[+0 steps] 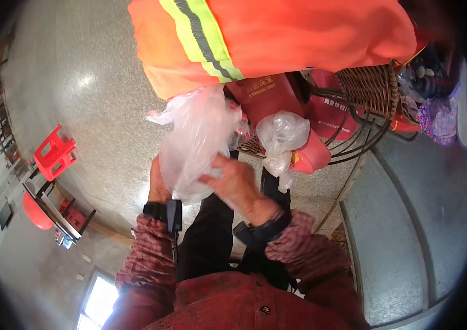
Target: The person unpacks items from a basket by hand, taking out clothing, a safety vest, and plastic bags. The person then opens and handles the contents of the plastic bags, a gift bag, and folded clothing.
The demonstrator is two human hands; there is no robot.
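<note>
Our left hand steadies a loose plastic bag before us, its fingertips hidden; our right hand touches it, fingers apart. The bag is unfolded, no knot showing.

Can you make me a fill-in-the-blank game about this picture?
1. The left hand and right hand are touching a thin, see-through bag made of ____.
2. The big cloth with a yellow-and-grey stripe is mostly ____.
3. The red stool stands on the ____.
4. The woven basket is coloured ____.

Missing words: plastic; orange; floor; brown.
</note>
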